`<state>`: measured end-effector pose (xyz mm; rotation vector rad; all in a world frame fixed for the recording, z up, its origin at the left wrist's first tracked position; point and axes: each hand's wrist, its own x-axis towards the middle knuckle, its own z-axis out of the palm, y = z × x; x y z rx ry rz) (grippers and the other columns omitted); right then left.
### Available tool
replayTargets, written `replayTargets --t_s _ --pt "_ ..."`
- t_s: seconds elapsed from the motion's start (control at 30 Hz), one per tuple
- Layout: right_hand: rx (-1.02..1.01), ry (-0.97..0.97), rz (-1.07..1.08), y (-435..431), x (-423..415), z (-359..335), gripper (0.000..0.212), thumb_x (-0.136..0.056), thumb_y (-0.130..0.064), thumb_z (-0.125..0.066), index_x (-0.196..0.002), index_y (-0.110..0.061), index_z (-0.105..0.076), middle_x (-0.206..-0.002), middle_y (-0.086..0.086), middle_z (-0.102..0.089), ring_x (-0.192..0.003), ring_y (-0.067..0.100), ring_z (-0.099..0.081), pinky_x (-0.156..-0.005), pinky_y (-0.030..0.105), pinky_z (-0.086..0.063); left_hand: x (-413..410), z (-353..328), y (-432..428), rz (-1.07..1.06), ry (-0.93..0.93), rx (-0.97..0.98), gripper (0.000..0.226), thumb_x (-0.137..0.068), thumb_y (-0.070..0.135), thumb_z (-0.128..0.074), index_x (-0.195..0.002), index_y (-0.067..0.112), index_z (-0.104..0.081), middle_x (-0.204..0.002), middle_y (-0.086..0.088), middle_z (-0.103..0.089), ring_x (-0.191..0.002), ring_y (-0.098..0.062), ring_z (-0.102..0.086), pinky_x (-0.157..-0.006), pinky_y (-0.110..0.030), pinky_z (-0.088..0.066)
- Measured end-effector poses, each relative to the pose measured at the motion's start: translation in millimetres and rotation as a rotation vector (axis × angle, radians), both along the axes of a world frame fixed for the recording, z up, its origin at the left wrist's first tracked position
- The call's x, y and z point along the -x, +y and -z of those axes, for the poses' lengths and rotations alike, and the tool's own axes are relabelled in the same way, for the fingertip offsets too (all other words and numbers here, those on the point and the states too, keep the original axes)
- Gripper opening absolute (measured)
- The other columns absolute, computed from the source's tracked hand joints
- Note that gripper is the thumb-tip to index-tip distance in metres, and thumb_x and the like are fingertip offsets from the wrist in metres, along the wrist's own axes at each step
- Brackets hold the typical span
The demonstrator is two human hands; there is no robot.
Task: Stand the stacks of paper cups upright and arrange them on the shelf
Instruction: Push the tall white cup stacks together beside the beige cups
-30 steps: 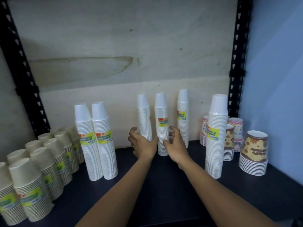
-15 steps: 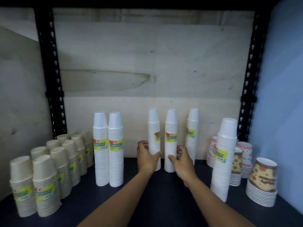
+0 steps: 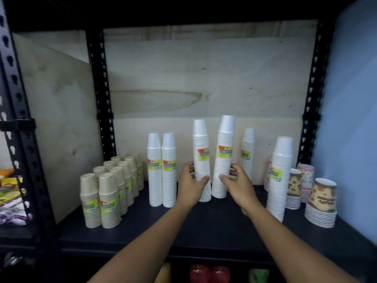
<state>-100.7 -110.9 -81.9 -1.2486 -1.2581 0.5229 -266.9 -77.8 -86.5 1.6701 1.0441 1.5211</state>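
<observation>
The left white stack (image 3: 201,156) and the right white stack (image 3: 224,148) now rise above the third white stack (image 3: 247,152), with which they stood level in a row half a second ago. Both have come forward over the middle of the dark shelf (image 3: 204,231) (whether their bases touch it cannot be told). Their tops splay slightly apart. The left hand (image 3: 192,184) grips the left stack low down, thumb in front and fingers curled behind. The right hand (image 3: 238,184) grips the other the same way, as before. A pair of white stacks (image 3: 162,176) stands upright just to the left and a tall white stack (image 3: 280,176) to the right, with brown stacks (image 3: 110,193) and patterned cups (image 3: 321,201) at the ends, all unmoved.
</observation>
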Motion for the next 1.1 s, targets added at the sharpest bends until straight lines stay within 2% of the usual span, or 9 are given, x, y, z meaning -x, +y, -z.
replayTargets --t_s 0.1,0.27,0.37,0.47,0.53,0.67,0.73,0.93,1.1 --pt "0.013 0.004 -0.023 -15 16 -3 0.050 -0.089 -0.032 -0.074 -0.134 -0.030 -0.053 -0.117 -0.017 -0.062 -0.101 -0.003 -0.061 -0.092 0.037 -0.056 22 -5 -20 0.002 0.042 -0.020 0.058 -0.089 0.018 -0.076 -0.138 0.024 -0.045 -0.125 0.009 -0.060 -0.113 -0.006 -0.058 -0.091 -0.016 -0.046" --pt "0.024 0.026 -0.087 -31 50 -2 0.049 -0.088 -0.034 -0.074 -0.132 -0.034 -0.052 -0.118 -0.016 -0.062 -0.106 0.007 -0.064 -0.094 0.046 -0.057 64 -10 -47 -0.037 0.055 -0.006 0.060 -0.091 0.018 -0.073 -0.144 0.024 -0.043 -0.123 0.011 -0.058 -0.117 -0.013 -0.058 -0.099 -0.031 -0.046" --pt "0.035 0.029 -0.119 -38 75 2 0.048 -0.091 -0.032 -0.072 -0.134 -0.031 -0.051 -0.121 -0.013 -0.062 -0.104 0.005 -0.063 -0.092 0.041 -0.057 89 -4 -56 -0.069 0.056 0.013 0.061 -0.092 0.017 -0.070 -0.146 0.023 -0.043 -0.123 0.010 -0.059 -0.115 -0.014 -0.060 -0.099 -0.035 -0.048" --pt "0.033 0.019 -0.154 -43 98 8 0.046 -0.093 -0.026 -0.070 -0.136 -0.026 -0.052 -0.120 -0.010 -0.063 -0.099 -0.003 -0.061 -0.078 0.020 -0.051 114 5 -59 -0.087 0.054 0.031 0.057 -0.092 0.016 -0.069 -0.143 0.026 -0.045 -0.124 0.012 -0.060 -0.118 -0.015 -0.059 -0.100 -0.040 -0.049" --pt "0.044 0.014 -0.187 -41 112 14 0.046 -0.094 -0.023 -0.069 -0.136 -0.025 -0.051 -0.121 -0.009 -0.063 -0.101 -0.004 -0.061 -0.074 0.014 -0.047 128 9 -60 -0.088 0.046 0.038 0.056 -0.092 0.014 -0.067 -0.142 0.027 -0.046 -0.126 0.010 -0.061 -0.118 -0.013 -0.059 -0.100 -0.038 -0.050" --pt "0.051 0.010 -0.218 -33 133 25 0.047 -0.094 -0.021 -0.070 -0.137 -0.025 -0.052 -0.126 -0.009 -0.064 -0.107 0.000 -0.062 -0.079 0.013 -0.048 146 9 -54 -0.065 0.053 0.044 0.049 -0.093 0.005 -0.065 -0.135 0.024 -0.050 -0.121 0.013 -0.061 -0.112 0.000 -0.059 -0.095 -0.028 -0.049" --pt "0.050 0.003 -0.221 -27 140 30 0.048 -0.093 -0.020 -0.071 -0.137 -0.024 -0.052 -0.127 -0.010 -0.064 -0.109 0.002 -0.063 -0.081 0.014 -0.048 150 11 -49 -0.066 0.057 0.051 0.051 -0.093 0.006 -0.066 -0.139 0.020 -0.049 -0.125 0.009 -0.061 -0.113 0.001 -0.057 -0.094 -0.024 -0.049" --pt "0.018 -0.056 -0.145 -8 151 44 0.049 -0.090 -0.025 -0.073 -0.136 -0.025 -0.055 -0.131 -0.004 -0.056 -0.108 0.003 -0.062 -0.096 0.035 -0.056 155 31 -33 -0.061 0.032 0.085 0.056 -0.094 0.014 -0.066 -0.144 0.031 -0.049 -0.142 0.005 -0.055 -0.125 -0.009 -0.056 -0.106 -0.038 -0.050" --pt "-0.025 -0.100 -0.072 0 157 47 0.046 -0.090 -0.022 -0.074 -0.132 -0.019 -0.056 -0.124 0.000 -0.053 -0.101 0.001 -0.060 -0.091 0.024 -0.052 155 39 -27 -0.035 -0.082 0.113 0.056 -0.098 0.004 -0.059 -0.146 0.032 -0.047 -0.130 0.016 -0.063 -0.117 0.004 -0.060 -0.092 -0.021 -0.052"
